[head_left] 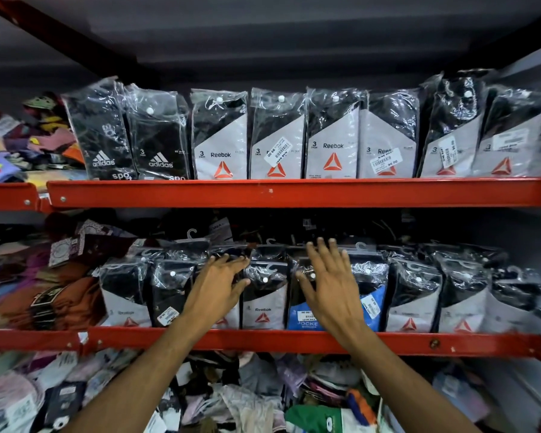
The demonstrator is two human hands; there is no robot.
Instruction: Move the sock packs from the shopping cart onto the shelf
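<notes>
Sock packs (264, 295) are stood upright in a tight row on the middle shelf (294, 339), behind its red lip. Left hand (216, 289) is spread open against the packs; right hand (331, 285) is open over the blue pack (372, 303), nothing gripped. Risk: a push sideways could domino the row, or a slick wrapper could slide over the lip. Little free room is seen; the right end looks looser, though blurred. Cart not in view.

adidas packs (102, 135), Reebok "3" packs (221, 139) (upper shelf), blue Jockey pack (303, 320), Reebok pack (264, 304)
</notes>
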